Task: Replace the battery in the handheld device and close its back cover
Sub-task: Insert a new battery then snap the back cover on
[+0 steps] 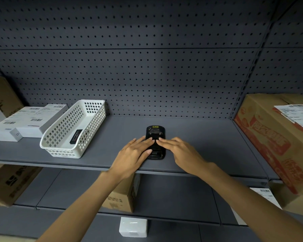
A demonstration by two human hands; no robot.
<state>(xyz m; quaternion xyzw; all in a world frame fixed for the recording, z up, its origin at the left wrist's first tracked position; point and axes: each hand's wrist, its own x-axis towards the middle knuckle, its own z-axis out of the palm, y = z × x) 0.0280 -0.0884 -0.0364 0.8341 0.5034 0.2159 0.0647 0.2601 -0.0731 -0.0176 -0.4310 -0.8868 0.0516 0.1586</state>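
Note:
A black handheld device (155, 132) lies back-up on the grey shelf (208, 145), near its middle. My left hand (134, 154) rests flat on the device's left side, fingers extended and together. My right hand (178, 151) lies flat on its right side, fingertips meeting the left ones over the device's middle. Neither hand grips it; both press on top. The lower half of the device is partly hidden by my fingers. A black battery (76, 136) lies inside the white perforated basket (59, 151) to the left.
White labelled boxes (24, 121) sit left of the basket. A large cardboard box (276, 137) stands at the shelf's right end. A pegboard wall (147, 75) backs the shelf. Lower shelves hold more cardboard boxes (9, 184) and a small white box (133, 227).

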